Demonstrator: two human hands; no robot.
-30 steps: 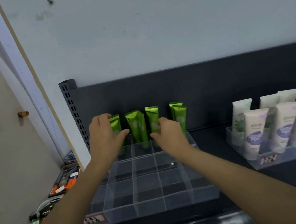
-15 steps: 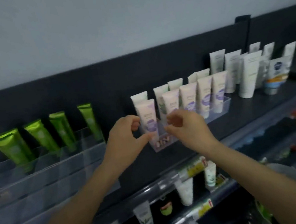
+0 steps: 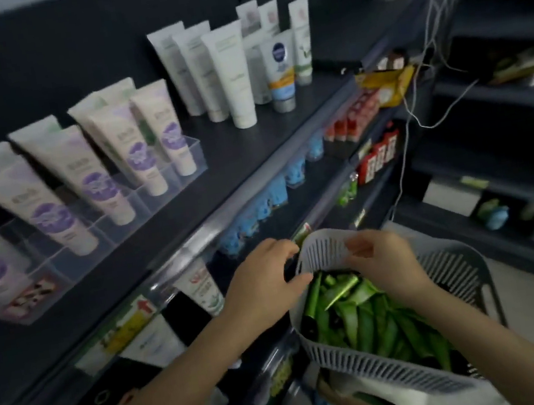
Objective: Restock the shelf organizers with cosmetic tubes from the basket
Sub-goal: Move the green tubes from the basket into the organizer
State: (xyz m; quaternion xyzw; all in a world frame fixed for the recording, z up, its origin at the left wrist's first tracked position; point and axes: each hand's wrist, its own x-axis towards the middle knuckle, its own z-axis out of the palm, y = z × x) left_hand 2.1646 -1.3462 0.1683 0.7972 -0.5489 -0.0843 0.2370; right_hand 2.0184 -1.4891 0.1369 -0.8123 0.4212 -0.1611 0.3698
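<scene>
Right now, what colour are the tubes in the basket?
Green; the head view shows the tubes in the basket best.

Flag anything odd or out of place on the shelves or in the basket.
One blue-and-orange tube stands alone among the white tubes on the top shelf, so it may be misfiled. Loose white cables dangle down the right side. The green tubes lie jumbled in the basket, unsurprising for stock.
</scene>
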